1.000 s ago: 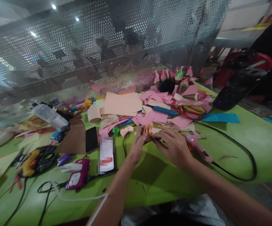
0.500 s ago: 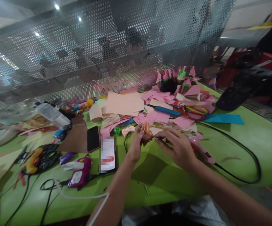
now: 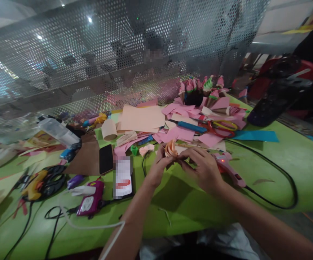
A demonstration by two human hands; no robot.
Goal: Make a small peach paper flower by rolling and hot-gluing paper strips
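A small peach piece of swirled, folded paper point(image 3: 170, 148) is held above the green table, a brown part showing beneath it. My left hand point(image 3: 158, 167) has its fingers closed around the left side of the piece. My right hand point(image 3: 201, 167) pinches its lower right edge, thumb and index finger together. Right of my right hand lies a pink glue gun point(image 3: 230, 169) with a small red light. Pink-and-peach scraps point(image 3: 147, 149) and a green paper piece point(image 3: 134, 150) lie just left of my left hand.
Peach sheets point(image 3: 141, 119), a blue cutter point(image 3: 191, 126) and red-and-yellow scissors point(image 3: 221, 128) lie behind my hands. Phones point(image 3: 123, 177), a purple pack point(image 3: 90, 198) and cables are at left. A dark bottle point(image 3: 270, 101) leans at right; paper cones point(image 3: 207, 85) stand at the back.
My right hand has moved slightly left, against the peach piece. The piece is now turned so that its swirled folds face up more clearly.
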